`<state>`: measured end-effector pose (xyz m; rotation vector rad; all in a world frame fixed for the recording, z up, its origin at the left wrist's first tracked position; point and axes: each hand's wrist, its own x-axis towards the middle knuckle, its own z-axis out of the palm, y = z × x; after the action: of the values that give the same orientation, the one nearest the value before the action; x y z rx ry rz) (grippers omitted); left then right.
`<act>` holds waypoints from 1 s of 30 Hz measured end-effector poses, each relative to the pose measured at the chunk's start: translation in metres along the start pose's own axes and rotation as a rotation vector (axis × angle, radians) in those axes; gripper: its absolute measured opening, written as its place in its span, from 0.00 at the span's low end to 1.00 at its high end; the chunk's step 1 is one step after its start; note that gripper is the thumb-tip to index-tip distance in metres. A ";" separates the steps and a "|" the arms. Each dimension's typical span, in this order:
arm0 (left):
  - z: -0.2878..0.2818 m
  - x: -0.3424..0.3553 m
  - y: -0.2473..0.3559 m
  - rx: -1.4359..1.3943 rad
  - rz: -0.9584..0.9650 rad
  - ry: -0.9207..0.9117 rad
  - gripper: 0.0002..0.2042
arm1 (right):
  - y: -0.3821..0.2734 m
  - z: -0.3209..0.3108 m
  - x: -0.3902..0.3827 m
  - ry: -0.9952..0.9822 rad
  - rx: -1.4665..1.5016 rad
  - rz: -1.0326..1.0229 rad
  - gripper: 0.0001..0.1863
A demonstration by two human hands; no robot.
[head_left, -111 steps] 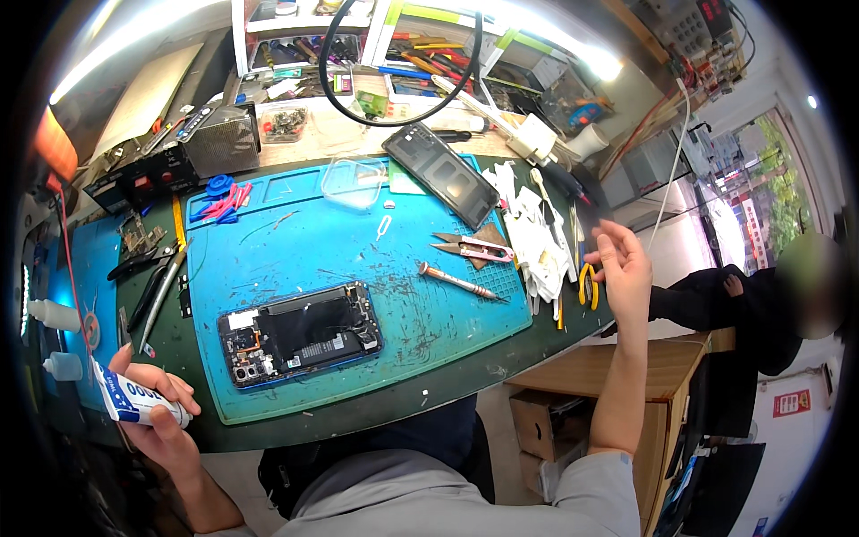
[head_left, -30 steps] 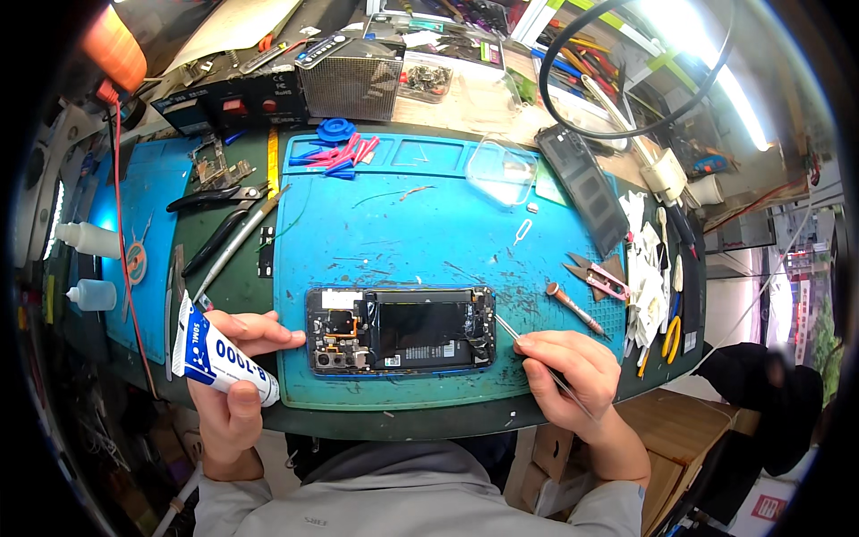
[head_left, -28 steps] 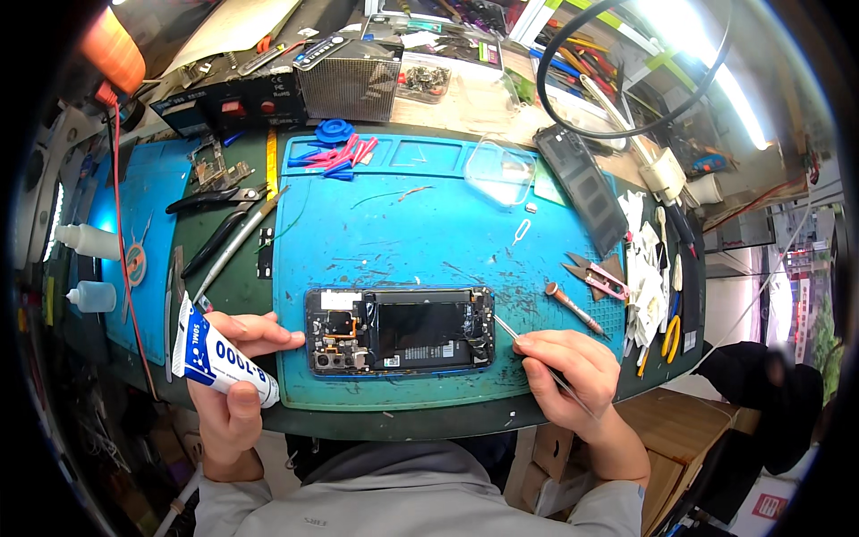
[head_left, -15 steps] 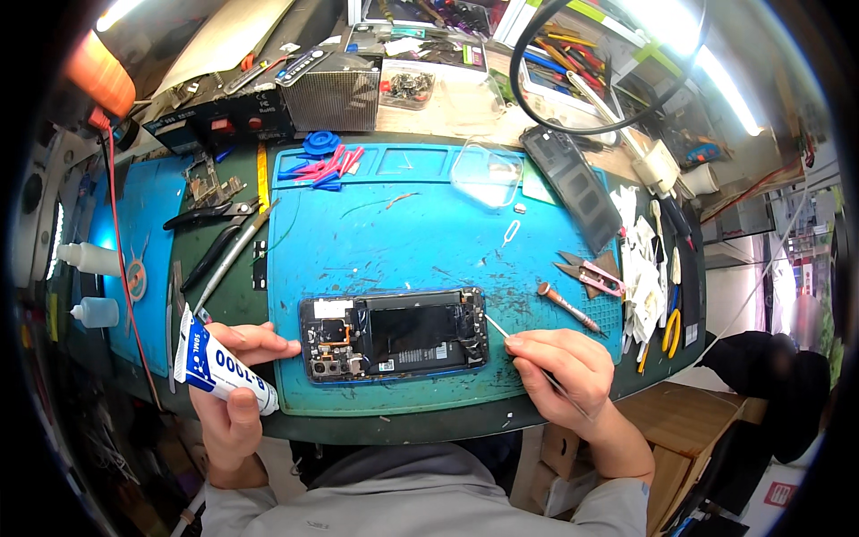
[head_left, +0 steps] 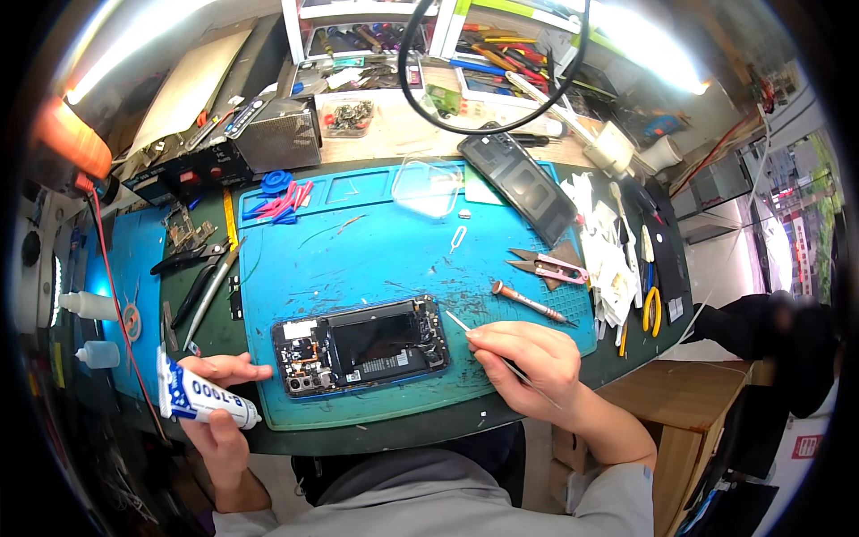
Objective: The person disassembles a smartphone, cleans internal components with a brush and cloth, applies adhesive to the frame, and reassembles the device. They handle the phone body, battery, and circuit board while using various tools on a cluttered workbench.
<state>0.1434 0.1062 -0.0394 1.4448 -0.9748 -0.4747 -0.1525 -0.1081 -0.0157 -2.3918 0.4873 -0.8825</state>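
A phone with its back off (head_left: pixel 362 345) lies on the blue repair mat (head_left: pixel 358 259), its dark battery and circuit parts exposed. Just left of it, my left hand (head_left: pixel 219 421) is closed around a white and blue glue tube (head_left: pixel 210 394), its forefinger pointing toward the phone's left edge. To the phone's right, my right hand (head_left: pixel 523 362) pinches a thin rod (head_left: pixel 457 321) with a pale tip. That tip comes close to the phone's upper right corner; whether they touch I cannot tell.
Behind the phone lie a dark phone back cover (head_left: pixel 523 188), a clear plastic tray (head_left: pixel 427 188) and a SIM pin (head_left: pixel 458 238). Pink thread snips (head_left: pixel 550 266) and a screwdriver (head_left: pixel 532 302) rest at right. Pliers (head_left: pixel 188 257) lie left; a black ring-shaped cable (head_left: pixel 412 89) hangs overhead.
The whole view has shifted, so the mat and phone now appear further left and slightly turned. Both hands keep their holds and stay close to the phone.
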 end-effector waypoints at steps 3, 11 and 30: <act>0.005 -0.004 -0.001 -0.077 0.079 0.127 0.30 | 0.002 0.002 -0.002 0.022 -0.009 -0.008 0.12; 0.051 0.003 0.061 0.293 0.187 -0.593 0.18 | 0.000 0.003 -0.002 0.066 0.022 -0.028 0.14; 0.128 0.027 0.057 0.770 0.606 -0.636 0.07 | 0.003 -0.004 -0.005 0.046 -0.013 -0.027 0.14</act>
<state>0.0427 0.0147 0.0028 1.5650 -2.1963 -0.0817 -0.1591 -0.1099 -0.0174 -2.4001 0.4804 -0.9506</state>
